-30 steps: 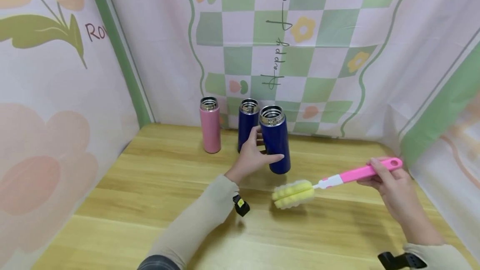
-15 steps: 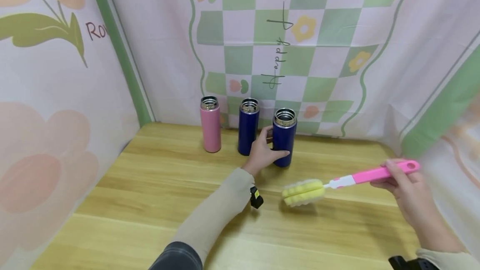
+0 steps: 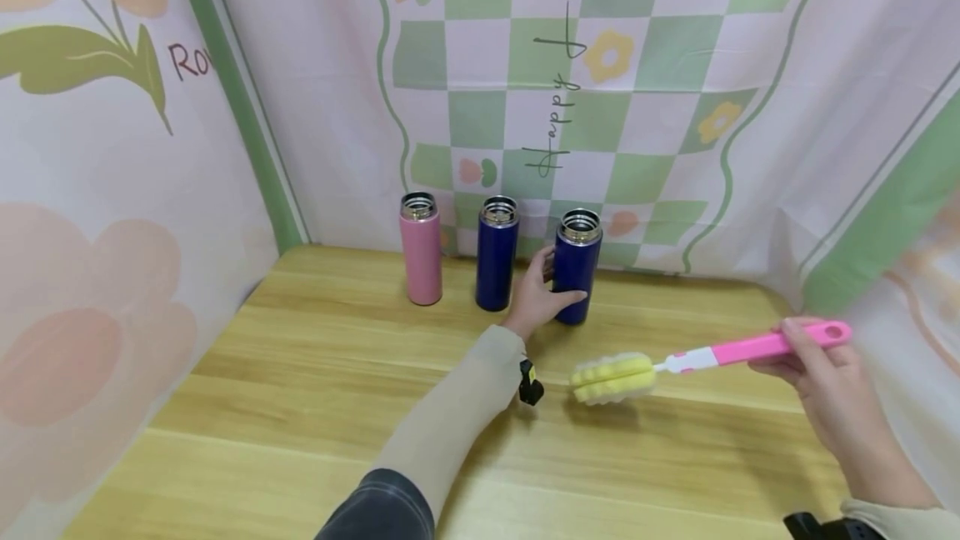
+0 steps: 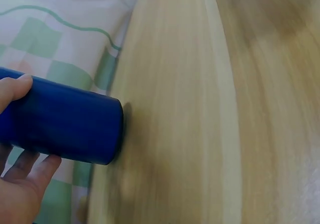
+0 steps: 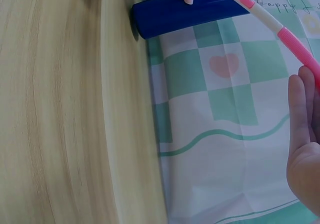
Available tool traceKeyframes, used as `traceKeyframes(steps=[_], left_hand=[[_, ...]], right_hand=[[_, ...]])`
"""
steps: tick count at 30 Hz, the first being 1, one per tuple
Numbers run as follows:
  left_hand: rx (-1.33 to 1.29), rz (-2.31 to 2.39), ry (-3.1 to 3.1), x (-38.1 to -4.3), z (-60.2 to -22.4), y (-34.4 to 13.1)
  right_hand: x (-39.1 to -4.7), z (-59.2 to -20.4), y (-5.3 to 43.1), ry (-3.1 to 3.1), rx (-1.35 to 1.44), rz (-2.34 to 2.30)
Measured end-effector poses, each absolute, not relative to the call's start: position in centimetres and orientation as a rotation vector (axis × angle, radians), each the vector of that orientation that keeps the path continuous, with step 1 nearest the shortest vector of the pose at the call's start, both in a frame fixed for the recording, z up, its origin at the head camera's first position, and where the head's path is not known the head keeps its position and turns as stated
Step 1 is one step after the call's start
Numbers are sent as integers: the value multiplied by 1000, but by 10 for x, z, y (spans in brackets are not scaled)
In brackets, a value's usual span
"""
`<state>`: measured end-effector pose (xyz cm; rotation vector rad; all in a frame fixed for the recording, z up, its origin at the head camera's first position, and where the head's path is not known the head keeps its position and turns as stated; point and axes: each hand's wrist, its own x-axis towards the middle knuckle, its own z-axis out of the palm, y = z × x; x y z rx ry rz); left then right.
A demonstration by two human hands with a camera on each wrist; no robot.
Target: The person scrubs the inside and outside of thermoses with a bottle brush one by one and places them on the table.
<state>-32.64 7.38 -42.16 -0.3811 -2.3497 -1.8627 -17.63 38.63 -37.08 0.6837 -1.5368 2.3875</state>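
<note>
My left hand (image 3: 536,300) grips a dark blue bottle (image 3: 577,267) from its left side, thumb across the front. The bottle is upright and lidless, with a silver threaded mouth. In the left wrist view the bottle's base (image 4: 102,129) is close to the tabletop; whether it touches, I cannot tell. Off to the right, my right hand (image 3: 832,394) holds a bottle brush (image 3: 615,377) by its pink handle. Its yellow-and-white sponge head points left, over the table in front of the held bottle. In the right wrist view the brush's white-and-pink shaft (image 5: 272,21) crosses in front of the bottle.
A second dark blue bottle (image 3: 497,261) stands lidless just left of my left hand. Further left is an open pink bottle (image 3: 422,257). Behind them hangs a green-and-white checked cloth (image 3: 536,65) at the back edge of the wooden table (image 3: 300,390).
My left hand has carried its blue bottle right and farther back, away from the other blue bottle, which is now fully uncovered. The brush in my right hand has shifted slightly right.
</note>
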Motion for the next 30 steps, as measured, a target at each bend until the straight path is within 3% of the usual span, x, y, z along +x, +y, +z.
traceKeyframes(steps=[30], left_hand=[[-330, -1740, -2446, -337, -426, 85]], right_hand=[[-175, -369, 388, -1509, 648, 2374]])
